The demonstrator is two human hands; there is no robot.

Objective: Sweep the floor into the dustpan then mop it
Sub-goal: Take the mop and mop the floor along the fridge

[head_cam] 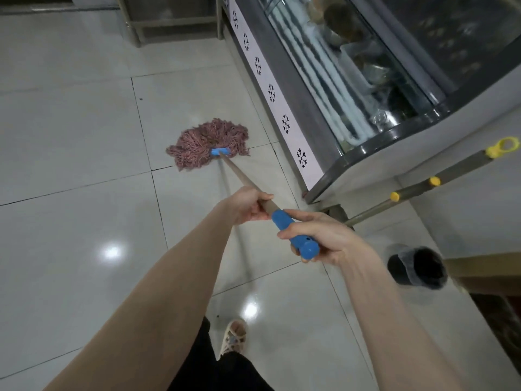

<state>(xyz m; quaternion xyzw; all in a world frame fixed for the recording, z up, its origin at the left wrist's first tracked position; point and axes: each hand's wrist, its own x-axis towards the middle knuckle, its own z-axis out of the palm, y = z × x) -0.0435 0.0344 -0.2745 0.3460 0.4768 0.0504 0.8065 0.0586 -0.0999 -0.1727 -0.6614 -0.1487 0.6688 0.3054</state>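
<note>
A mop with a reddish-pink string head [210, 142] lies flat on the glossy white tiled floor [70, 142], joined by a blue clamp to a tan handle [242, 176]. My left hand [248, 204] grips the handle's tan shaft. My right hand [324, 238] grips the blue end cap [304, 244] just behind it. The mop head sits ahead of me, close to the base of a glass display freezer [352, 88].
The freezer runs along the right side with a snowflake-patterned strip. A second pole with yellow fittings [428, 184] leans against a grey counter at right. A small dark bin [417, 268] stands on the floor near it. My sandalled foot [234, 337] is below.
</note>
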